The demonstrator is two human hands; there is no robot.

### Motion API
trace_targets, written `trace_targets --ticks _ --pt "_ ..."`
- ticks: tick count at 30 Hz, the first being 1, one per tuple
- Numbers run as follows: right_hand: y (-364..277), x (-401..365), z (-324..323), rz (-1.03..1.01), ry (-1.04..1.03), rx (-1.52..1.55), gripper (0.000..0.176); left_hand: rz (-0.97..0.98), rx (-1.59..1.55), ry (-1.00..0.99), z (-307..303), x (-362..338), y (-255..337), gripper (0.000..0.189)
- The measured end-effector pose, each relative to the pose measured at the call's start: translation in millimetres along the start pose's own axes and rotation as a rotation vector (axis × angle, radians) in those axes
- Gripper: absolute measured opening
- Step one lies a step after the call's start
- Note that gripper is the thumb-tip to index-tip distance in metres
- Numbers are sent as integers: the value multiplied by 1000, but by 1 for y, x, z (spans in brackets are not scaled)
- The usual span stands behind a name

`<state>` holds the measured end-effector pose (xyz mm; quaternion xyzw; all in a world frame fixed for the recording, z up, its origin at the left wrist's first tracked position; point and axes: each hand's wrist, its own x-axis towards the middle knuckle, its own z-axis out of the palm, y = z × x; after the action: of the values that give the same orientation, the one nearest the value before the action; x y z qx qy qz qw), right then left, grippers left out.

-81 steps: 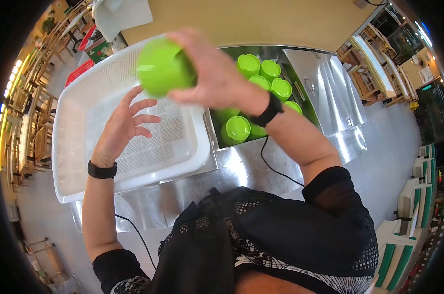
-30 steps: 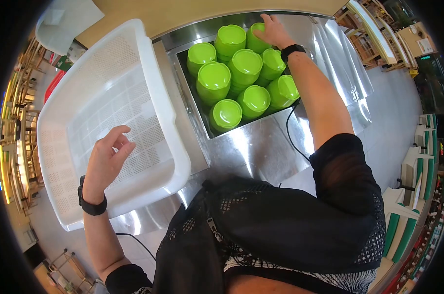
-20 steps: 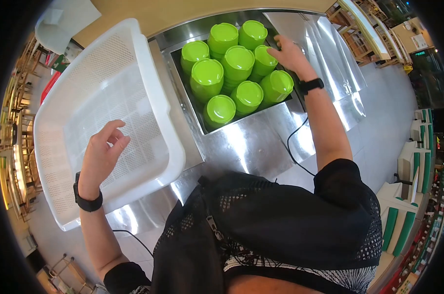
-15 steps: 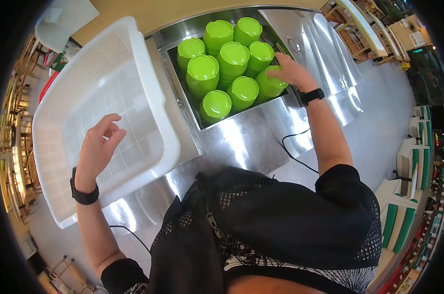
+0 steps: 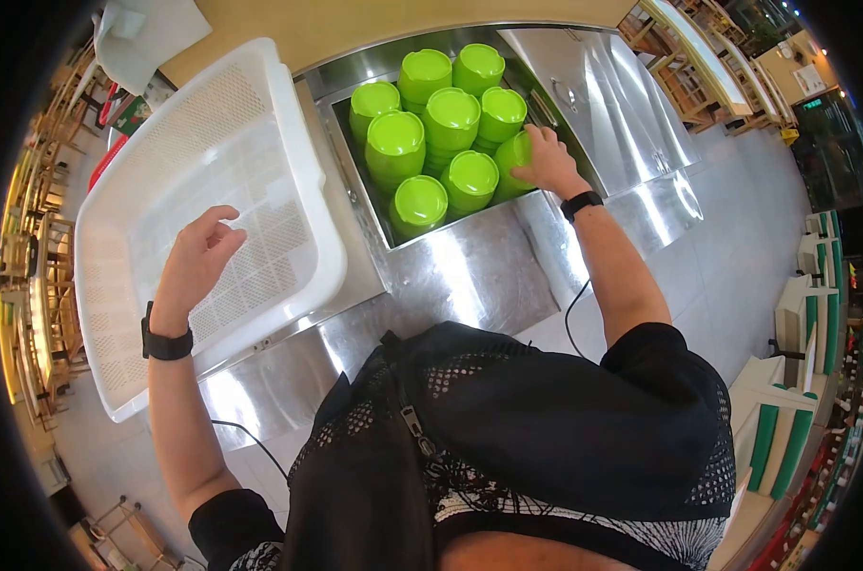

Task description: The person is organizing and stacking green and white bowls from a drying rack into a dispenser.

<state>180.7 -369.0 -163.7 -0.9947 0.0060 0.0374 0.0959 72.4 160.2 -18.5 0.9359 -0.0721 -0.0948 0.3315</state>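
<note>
Several stacks of bright green cups (image 5: 451, 112), bottoms facing up, stand packed in a metal-walled recess in the steel counter. At the recess's near right corner, my right hand (image 5: 550, 164) curls around a stack of green cups (image 5: 512, 169), thumb toward me and fingers over its far right side. The hand covers part of that stack. My left hand (image 5: 199, 257) hovers above a large white perforated plastic basket (image 5: 333, 276). Its fingers are bent but apart from the thumb, and nothing is in them.
The basket rests on the counter left of the recess. A shiny steel panel (image 5: 622, 105) lies to the right. Bare steel counter (image 5: 451, 276) runs along the front, with a black cable (image 5: 570, 309) hanging near its edge. Tables and bench seats (image 5: 774, 428) stand farther off.
My right hand has moved slightly left and closed around the corner stack, which leans a little left. My left hand stays over the basket. The view has shifted slightly.
</note>
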Motion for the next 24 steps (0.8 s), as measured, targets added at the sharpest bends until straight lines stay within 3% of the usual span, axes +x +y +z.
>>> trace_targets --ticks 6,8,12,14,20,24 --pt "19 -9 -26 -31 131 99 92 14 24 -6 3 2 1 28" --pt "26 -8 -41 -165 256 235 89 29 30 -2 4 1 1 28" --pt "4 -3 -83 -202 347 310 87 0 5 -24 5 0 9 28" --pt "-20 12 -99 -363 452 369 88 36 -8 21 6 -1 7 29" --pt "-116 72 -114 -650 488 400 88 54 15 27 4 -3 8 30" --pt "-180 109 -97 -633 415 339 90 3 -3 10 2 -4 16 30"
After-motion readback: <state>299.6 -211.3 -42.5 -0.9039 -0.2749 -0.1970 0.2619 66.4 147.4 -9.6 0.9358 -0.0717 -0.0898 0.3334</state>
